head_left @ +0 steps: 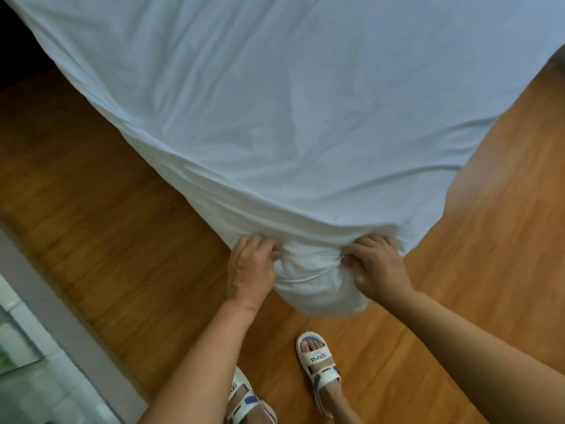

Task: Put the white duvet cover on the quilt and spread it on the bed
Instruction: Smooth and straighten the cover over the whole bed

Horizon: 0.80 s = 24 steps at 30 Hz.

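Left hand [250, 267], right hand [377, 266]: bare, no rings, no watch, no bracelets visible. Forearms bare to frame edge, no sleeves in view. Feet in white open-toe strapped sandals with blue accents: right sandal [318, 365], left sandal [244, 399]. Wide front strap printed "SENMA" in dark letters. No socks.

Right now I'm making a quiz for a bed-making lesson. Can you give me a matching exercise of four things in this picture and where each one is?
Things:
1. left hand
2. right hand
3. duvet
4. sandal

Places:
A. on the wood floor
B. gripping the bunched corner from its right side
C. spread across the upper picture
D. gripping the bunched corner from its left side

Pairs: 1-D, 2-B, 3-C, 4-A
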Each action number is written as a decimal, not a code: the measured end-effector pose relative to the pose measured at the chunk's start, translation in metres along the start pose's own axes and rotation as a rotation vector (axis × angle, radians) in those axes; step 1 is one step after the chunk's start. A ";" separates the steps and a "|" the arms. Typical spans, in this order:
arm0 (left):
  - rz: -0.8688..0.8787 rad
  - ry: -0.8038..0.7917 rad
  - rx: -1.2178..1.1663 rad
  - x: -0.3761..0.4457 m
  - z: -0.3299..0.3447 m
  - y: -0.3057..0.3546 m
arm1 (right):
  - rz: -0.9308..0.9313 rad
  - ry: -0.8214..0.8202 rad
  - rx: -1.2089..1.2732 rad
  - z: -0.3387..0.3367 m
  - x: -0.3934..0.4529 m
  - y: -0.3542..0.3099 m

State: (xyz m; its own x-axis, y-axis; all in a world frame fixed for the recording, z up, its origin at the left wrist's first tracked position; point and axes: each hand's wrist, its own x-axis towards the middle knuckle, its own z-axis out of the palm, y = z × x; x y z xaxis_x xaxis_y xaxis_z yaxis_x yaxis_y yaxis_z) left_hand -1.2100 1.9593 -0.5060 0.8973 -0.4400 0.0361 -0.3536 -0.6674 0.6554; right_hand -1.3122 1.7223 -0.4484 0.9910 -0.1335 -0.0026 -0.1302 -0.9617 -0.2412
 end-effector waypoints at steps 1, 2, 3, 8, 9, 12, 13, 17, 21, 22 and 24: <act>0.023 -0.012 0.036 -0.001 -0.002 -0.001 | -0.006 -0.024 0.015 -0.001 0.000 0.002; 0.050 -0.010 0.080 -0.003 -0.005 -0.001 | -0.026 -0.053 0.028 -0.002 -0.003 0.004; 0.084 0.007 0.120 -0.008 -0.007 0.000 | -0.058 -0.086 0.037 -0.001 -0.008 0.007; 0.229 -0.066 0.176 -0.055 0.004 0.002 | -0.213 -0.354 0.061 0.008 -0.069 0.013; 0.208 -0.113 0.212 -0.066 0.008 0.001 | -0.221 -0.396 0.063 0.009 -0.076 0.013; 0.102 -0.125 0.307 -0.081 0.015 0.001 | -0.258 -0.484 0.062 0.013 -0.075 0.014; 0.103 -0.106 0.350 -0.082 0.016 0.006 | -0.289 -0.496 0.064 0.012 -0.071 0.016; -0.579 0.067 -0.103 -0.079 0.037 0.053 | -0.380 -0.524 0.104 0.003 -0.066 0.034; -1.307 0.127 -1.198 -0.070 0.081 0.071 | -0.394 -0.538 0.043 0.006 -0.069 0.029; -1.303 0.208 -1.202 -0.071 0.087 0.074 | -0.403 -0.548 0.024 0.010 -0.072 0.026; -1.266 0.408 -1.024 -0.079 0.088 0.084 | -0.432 -0.541 0.020 0.018 -0.076 0.024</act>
State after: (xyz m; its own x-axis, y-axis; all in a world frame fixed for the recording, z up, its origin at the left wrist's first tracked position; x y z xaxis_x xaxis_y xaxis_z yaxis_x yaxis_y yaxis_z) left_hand -1.3338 1.8849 -0.5206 0.5255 0.3153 -0.7902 0.7544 0.2567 0.6041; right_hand -1.3902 1.7132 -0.4712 0.8303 0.4034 -0.3845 0.2750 -0.8967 -0.3469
